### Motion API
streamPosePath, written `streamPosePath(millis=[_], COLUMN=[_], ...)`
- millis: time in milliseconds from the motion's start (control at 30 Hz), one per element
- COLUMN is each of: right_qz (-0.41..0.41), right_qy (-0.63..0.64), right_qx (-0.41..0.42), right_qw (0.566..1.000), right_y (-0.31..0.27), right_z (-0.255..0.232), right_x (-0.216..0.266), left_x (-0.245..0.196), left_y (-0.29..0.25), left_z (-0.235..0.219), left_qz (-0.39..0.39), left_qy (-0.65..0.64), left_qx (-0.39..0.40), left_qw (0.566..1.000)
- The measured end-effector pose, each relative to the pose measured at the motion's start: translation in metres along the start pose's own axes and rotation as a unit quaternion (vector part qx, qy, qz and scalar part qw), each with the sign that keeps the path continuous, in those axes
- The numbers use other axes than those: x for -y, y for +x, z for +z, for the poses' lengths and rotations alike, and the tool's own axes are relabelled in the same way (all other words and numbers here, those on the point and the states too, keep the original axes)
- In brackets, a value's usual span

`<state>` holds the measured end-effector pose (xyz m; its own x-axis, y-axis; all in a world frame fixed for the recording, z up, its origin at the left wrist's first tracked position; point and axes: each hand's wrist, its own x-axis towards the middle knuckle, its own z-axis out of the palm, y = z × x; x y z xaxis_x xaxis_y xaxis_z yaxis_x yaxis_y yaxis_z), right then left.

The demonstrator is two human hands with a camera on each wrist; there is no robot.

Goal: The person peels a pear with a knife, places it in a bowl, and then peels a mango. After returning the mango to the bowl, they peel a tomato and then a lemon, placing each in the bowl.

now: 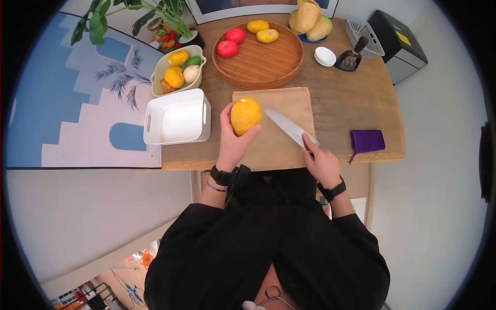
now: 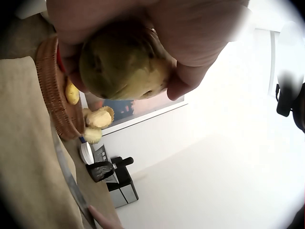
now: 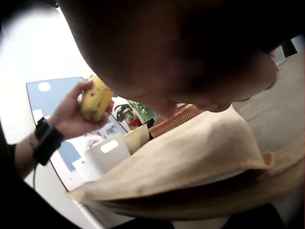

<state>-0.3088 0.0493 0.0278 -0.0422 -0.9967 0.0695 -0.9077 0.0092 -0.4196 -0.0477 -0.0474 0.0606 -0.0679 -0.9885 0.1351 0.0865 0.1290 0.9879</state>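
My left hand (image 1: pixel 233 142) holds up a speckled yellow fruit (image 1: pixel 246 118), oblong like a papaya or mango, fingers on one side and thumb on the other. In the left wrist view the fruit (image 2: pixel 126 67) shows a greenish, ridged end. My right hand (image 1: pixel 324 166) grips a kitchen knife (image 1: pixel 287 126) by its handle, mostly hidden in the palm, with the index finger extended toward the blade. The blade points away and to the left, over a brown cloth-like mat (image 1: pixel 276 152). Between fruit and knife tip a small gap shows in the head view.
A white bin (image 1: pixel 178 137) stands left of the mat, with a cream basket (image 1: pixel 153 77) of fruit behind it. Farther back sits a round wicker tray (image 1: pixel 258 62). To the right are a white bowl (image 1: pixel 325 56), a black-handled tool (image 1: pixel 351 59) and a purple pouch (image 1: pixel 367 140).
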Motion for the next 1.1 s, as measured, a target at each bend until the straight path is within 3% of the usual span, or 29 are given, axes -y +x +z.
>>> streamPosePath(millis=[100, 167, 367, 467, 633, 867, 933, 1033, 1067, 1100], right_qz=[-0.056, -0.062, -0.133, -0.142, -0.127, -0.126, -0.116, -0.124, -0.248, -0.25], right_qy=[0.026, 0.032, -0.005, 0.002, 0.01, -0.012, 0.111, 0.36, 0.383, 0.39], right_qx=[-0.016, -0.011, -0.062, -0.066, -0.052, -0.131, -0.12, -0.045, -0.087, -0.085], right_qw=[0.998, 0.997, 0.989, 0.988, 0.99, 0.983, 0.98, 0.923, 0.886, 0.882], right_y=[0.008, 0.013, 0.021, 0.019, 0.022, 0.037, 0.041, 0.025, 0.014, 0.016], right_z=[0.015, 0.017, 0.018, 0.018, 0.018, 0.009, -0.024, -0.141, -0.172, -0.187], right_x=[-0.018, -0.021, -0.02, -0.017, -0.002, -0.004, 0.019, 0.095, 0.108, 0.125], left_x=[0.011, 0.024, 0.064, 0.084, 0.075, 0.077, 0.076, 0.076, 0.075, 0.075], left_y=[-0.003, -0.005, -0.018, -0.024, -0.023, -0.022, -0.023, -0.026, -0.025, -0.026], left_z=[-0.004, -0.006, -0.014, -0.02, -0.016, -0.018, -0.018, -0.02, -0.021, -0.021], left_qz=[-0.052, -0.135, -0.223, -0.207, -0.221, -0.224, -0.216, -0.22, -0.224, -0.226], left_qy=[0.008, 0.01, -0.029, -0.034, -0.036, -0.041, -0.053, -0.054, -0.048, -0.042], left_qx=[0.008, 0.01, 0.046, 0.043, 0.053, 0.048, 0.042, 0.043, 0.051, 0.045], left_qw=[0.999, 0.991, 0.973, 0.977, 0.973, 0.973, 0.974, 0.973, 0.972, 0.972])
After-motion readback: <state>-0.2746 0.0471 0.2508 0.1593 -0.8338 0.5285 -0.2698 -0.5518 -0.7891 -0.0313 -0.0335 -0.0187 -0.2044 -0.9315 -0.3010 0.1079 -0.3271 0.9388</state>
